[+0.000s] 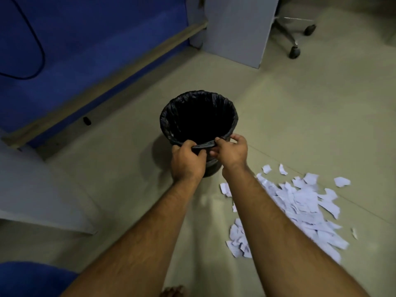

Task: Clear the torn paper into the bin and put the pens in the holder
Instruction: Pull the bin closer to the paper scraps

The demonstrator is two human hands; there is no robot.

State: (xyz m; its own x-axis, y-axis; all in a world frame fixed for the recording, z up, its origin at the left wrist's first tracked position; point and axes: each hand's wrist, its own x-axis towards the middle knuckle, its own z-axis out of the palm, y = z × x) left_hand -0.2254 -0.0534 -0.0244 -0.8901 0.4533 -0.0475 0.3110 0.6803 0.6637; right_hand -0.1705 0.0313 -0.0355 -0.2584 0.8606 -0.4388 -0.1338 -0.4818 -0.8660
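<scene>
A round bin [167,123] lined with a black plastic bag stands on the beige floor, its inside dark. My left hand [187,160] grips the near rim of the bag, fingers curled over the edge. Just to its right, my right hand [232,150] pinches the same near rim. A heap of torn white paper [300,209] lies on the floor to the right of the bin, partly hidden by my right forearm. No pens or holder are in view.
A blue partition [85,50] with a wooden skirting runs along the left, a black cable hanging on it. A grey cabinet panel [237,28] and an office chair's wheeled base [294,39] stand at the back. A white desk edge [32,189] lies left.
</scene>
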